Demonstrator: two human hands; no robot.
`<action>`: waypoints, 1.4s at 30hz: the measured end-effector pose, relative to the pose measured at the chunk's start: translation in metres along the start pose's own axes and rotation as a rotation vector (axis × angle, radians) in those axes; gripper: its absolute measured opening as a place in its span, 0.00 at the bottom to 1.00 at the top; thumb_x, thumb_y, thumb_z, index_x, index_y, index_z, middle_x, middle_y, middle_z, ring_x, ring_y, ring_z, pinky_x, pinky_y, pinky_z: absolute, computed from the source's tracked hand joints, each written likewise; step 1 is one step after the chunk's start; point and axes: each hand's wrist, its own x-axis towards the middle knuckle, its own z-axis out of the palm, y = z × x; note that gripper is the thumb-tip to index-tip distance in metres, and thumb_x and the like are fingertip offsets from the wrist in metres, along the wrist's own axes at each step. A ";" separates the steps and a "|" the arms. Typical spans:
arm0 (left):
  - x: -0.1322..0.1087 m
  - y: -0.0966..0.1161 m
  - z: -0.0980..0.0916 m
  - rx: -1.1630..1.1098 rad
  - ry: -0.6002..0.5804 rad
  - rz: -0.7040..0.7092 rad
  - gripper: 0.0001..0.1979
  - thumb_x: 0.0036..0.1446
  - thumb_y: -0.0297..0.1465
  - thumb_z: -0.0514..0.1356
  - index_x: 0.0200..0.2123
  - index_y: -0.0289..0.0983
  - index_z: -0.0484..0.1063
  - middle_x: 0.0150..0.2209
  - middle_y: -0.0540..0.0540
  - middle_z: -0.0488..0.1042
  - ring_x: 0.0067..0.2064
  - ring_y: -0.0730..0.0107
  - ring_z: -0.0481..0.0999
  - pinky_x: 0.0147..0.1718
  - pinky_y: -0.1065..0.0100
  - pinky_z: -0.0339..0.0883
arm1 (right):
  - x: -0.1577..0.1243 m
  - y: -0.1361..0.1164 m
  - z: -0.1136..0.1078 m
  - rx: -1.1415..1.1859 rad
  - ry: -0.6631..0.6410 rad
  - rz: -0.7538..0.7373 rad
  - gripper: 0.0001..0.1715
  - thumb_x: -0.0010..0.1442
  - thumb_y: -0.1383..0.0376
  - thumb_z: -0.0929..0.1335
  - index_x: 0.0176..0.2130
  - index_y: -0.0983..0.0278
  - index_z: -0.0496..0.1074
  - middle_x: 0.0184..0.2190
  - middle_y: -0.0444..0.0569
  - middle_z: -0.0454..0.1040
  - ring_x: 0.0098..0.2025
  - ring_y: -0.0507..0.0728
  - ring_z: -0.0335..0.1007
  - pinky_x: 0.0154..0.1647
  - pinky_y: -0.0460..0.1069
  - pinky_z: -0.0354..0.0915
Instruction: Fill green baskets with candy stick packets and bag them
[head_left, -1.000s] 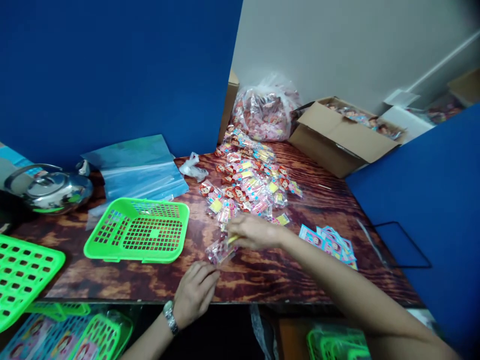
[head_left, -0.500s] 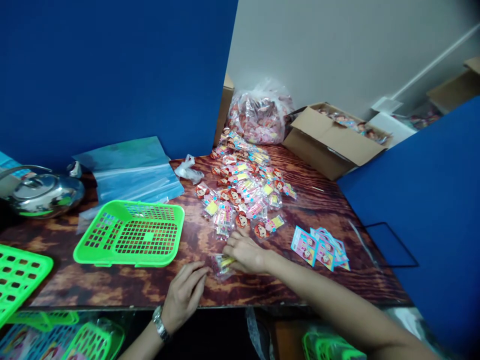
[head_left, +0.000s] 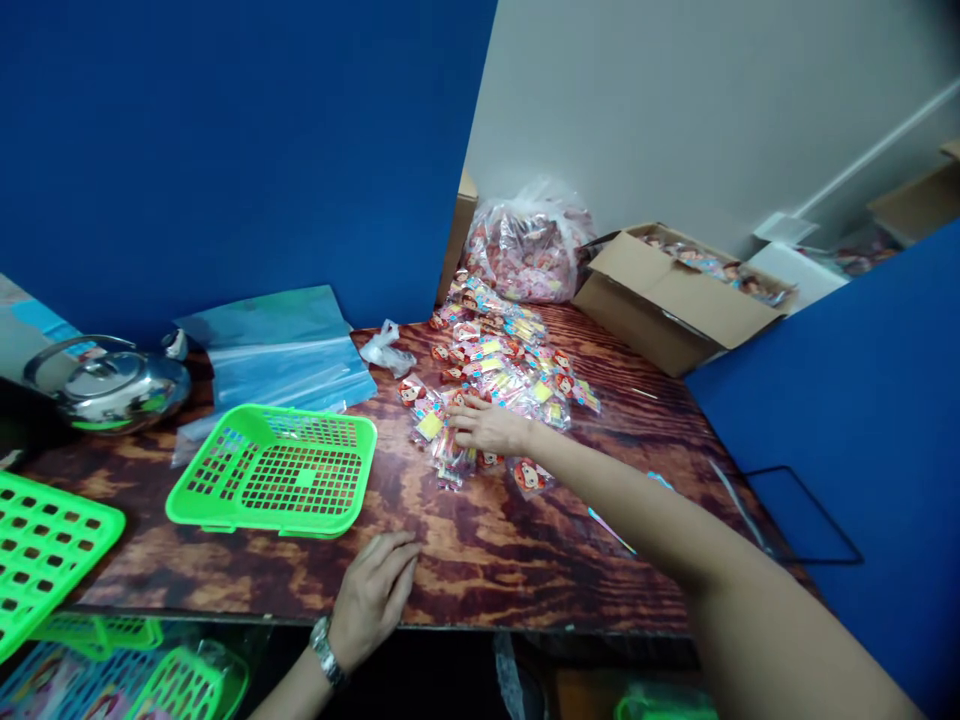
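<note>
A heap of small clear packets (head_left: 501, 385), printed with a red-haired cartoon figure and with yellow pieces inside, lies on the wooden-patterned table (head_left: 480, 560). Over the heap's near side is my right hand (head_left: 491, 428), fingers stretched out and touching the packets; what lies under the fingertips is partly hidden. My left hand (head_left: 379, 585), a metal watch on its wrist, rests near the table's front edge with loosely bent fingers and nothing in them. To its upper left stands a bright green basket (head_left: 352, 515) with nothing in it. My right forearm covers most of the printed cards (head_left: 613, 530).
A steel kettle (head_left: 120, 385) and blue plastic sheets (head_left: 281, 350) lie at the left. Behind the heap are a full clear bag (head_left: 525, 250) and an open cardboard box (head_left: 679, 295). Blue panels (head_left: 225, 150) border the table. Another green basket (head_left: 52, 540) sits far left.
My right hand has moved up and away from the front of the table to the heap. The packet that lay between my hands is gone from there. My left hand stays almost still.
</note>
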 end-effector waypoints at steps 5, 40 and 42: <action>-0.001 0.003 -0.002 -0.045 0.002 -0.089 0.16 0.59 0.25 0.54 0.50 0.40 0.67 0.45 0.43 0.73 0.48 0.66 0.73 0.47 0.65 0.69 | -0.016 -0.029 -0.025 -0.069 0.032 -0.048 0.12 0.66 0.67 0.58 0.42 0.60 0.69 0.42 0.49 0.70 0.49 0.57 0.64 0.55 0.63 0.53; -0.003 0.002 0.004 -0.091 -0.002 -0.236 0.33 0.59 0.33 0.57 0.64 0.40 0.46 0.40 0.44 0.73 0.40 0.66 0.76 0.41 0.65 0.72 | -0.017 -0.121 -0.028 0.576 -0.007 0.326 0.26 0.64 0.54 0.60 0.59 0.59 0.58 0.47 0.52 0.71 0.46 0.56 0.69 0.44 0.49 0.66; -0.005 -0.001 0.007 -0.071 0.008 -0.212 0.30 0.59 0.33 0.57 0.62 0.39 0.49 0.40 0.44 0.74 0.39 0.66 0.76 0.41 0.66 0.72 | -0.013 -0.095 -0.024 0.419 -0.009 0.409 0.23 0.66 0.64 0.58 0.60 0.57 0.57 0.53 0.54 0.67 0.50 0.57 0.67 0.47 0.51 0.64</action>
